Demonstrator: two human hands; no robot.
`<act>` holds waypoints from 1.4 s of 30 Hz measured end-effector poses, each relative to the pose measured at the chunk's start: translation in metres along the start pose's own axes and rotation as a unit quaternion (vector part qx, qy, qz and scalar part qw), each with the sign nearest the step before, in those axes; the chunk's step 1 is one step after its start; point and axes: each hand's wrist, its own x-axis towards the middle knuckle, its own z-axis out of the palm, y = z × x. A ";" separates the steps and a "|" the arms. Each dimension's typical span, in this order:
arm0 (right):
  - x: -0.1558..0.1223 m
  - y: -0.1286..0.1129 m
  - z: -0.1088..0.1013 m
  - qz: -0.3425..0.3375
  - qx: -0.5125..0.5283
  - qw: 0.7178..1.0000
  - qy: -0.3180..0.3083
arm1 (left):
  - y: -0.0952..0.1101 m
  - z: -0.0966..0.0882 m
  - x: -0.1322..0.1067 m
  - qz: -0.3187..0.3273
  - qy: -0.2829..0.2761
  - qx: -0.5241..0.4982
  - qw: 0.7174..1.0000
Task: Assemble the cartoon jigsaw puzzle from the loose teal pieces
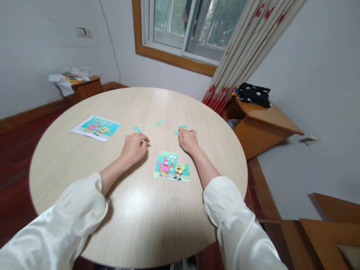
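Note:
A partly assembled jigsaw puzzle of cartoon figures, one pink and one yellow, lies flat on the round table. Its upper right part has a gap and an uneven edge. Beyond it, my right hand reaches into a small group of loose turquoise puzzle pieces, fingers apart and the foremost fingertip at the pieces. My left hand rests on the tabletop left of the puzzle, its fingers loosely bent and apart, holding nothing. More turquoise pieces lie just past it.
A printed reference picture of the same scene lies at the table's left. Several single pieces are scattered along the middle. Beyond the table's right edge stands a wooden cabinet with dark folded cloth on top, near a curtain.

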 end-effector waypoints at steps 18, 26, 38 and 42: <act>0.008 0.033 0.016 -0.034 0.087 0.992 0.082 | 0.002 0.002 -0.002 0.008 -0.002 -0.020 1.000; 0.010 0.039 0.018 -0.041 0.098 0.988 0.111 | 0.003 0.002 -0.002 0.008 0.007 -0.021 1.000; 0.000 0.010 0.002 -0.049 0.234 0.953 0.186 | 0.002 0.007 0.002 -0.058 -0.025 -0.259 0.964; -0.019 -0.032 -0.009 -0.149 0.260 0.932 0.203 | 0.009 0.007 0.002 -0.140 -0.151 -0.523 0.827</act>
